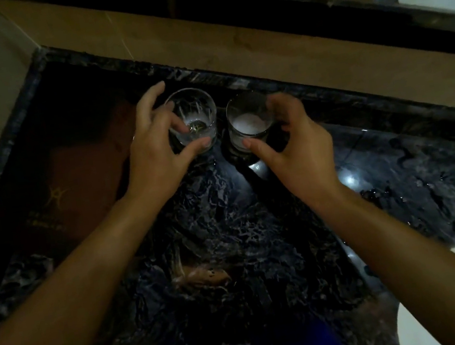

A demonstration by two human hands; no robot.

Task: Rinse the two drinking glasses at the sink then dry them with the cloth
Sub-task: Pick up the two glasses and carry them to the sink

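Glasses — left glass [194,124], right glass [248,122] — gripped by left hand [154,151], right hand [296,146].

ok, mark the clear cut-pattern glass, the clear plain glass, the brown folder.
clear cut-pattern glass [193,118]: head view, inner wall.
clear plain glass [246,123]: head view, whitish base.
brown folder [74,190]: head view, cover middle.

Dim light, dark marble counter [263,256], beige wall [199,39]

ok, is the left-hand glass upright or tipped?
Upright. The left glass shows its open rim to the camera and stands on the dark marble counter, left hand gripping its sides.
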